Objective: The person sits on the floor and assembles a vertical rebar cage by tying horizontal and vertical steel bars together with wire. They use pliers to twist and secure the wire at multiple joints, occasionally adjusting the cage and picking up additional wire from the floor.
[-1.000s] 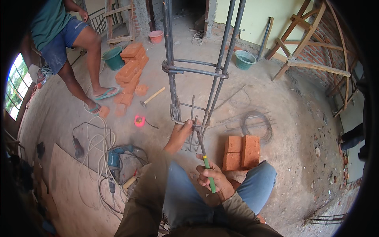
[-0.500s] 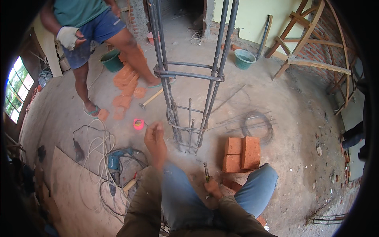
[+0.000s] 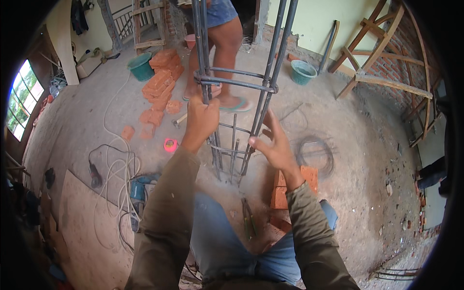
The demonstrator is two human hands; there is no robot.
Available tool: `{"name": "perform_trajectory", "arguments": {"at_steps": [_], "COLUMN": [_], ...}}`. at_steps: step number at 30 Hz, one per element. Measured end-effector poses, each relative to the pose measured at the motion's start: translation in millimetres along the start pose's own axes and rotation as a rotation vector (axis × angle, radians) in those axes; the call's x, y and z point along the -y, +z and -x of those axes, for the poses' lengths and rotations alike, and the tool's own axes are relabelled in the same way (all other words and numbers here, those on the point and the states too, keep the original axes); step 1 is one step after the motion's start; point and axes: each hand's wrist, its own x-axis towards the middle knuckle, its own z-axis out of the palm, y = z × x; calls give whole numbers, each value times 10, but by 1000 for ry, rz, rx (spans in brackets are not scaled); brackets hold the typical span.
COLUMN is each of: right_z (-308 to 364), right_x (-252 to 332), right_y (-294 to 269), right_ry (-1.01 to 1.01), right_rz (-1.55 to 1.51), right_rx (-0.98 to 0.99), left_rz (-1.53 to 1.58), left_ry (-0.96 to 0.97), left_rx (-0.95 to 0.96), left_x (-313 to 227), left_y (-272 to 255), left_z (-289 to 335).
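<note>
A tall rebar column cage (image 3: 235, 78), made of upright bars tied by square stirrups, stands in front of me. My left hand (image 3: 202, 118) is closed round its left upright bars, just below a stirrup. At the right uprights is my right hand (image 3: 276, 147), fingers stretched out and apart, its thumb against the bars. Below the cage, a pair of pincers (image 3: 249, 218) with dark green handles lies on the floor between my knees. A pink tape measure (image 3: 170, 145) rests on the floor left of the cage.
Orange bricks (image 3: 309, 178) sit beside my right forearm, with a wire coil (image 3: 315, 152) behind them. A blue power drill (image 3: 137, 193) and tangled cords lie left. Stacked bricks (image 3: 157, 87), a hammer (image 3: 180, 120) and green buckets (image 3: 303, 71) stand farther off. A co-worker's leg (image 3: 227, 55) is behind the cage.
Both my hands have risen to the cage; the left now grips its bars. My right hand has let go of the pincers. The co-worker has stepped right, behind the cage.
</note>
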Motion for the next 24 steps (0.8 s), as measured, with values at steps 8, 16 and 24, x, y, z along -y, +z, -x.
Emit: {"name": "perform_trajectory", "arguments": {"at_steps": [8,16,24], "right_z": [-269,-287,-233], "right_x": [201,156,-5], "right_y": [-6,-3,-51], "right_ry": [90,44,-185], "right_rz": [11,-47,159], "right_rx": [177,183,161], "left_rz": [131,54,60], "left_ry": [44,45,6], "left_rx": [-12,-114,-110], "left_x": [89,63,108], "left_y": [22,118,111], "left_z": [-29,26,14]}}
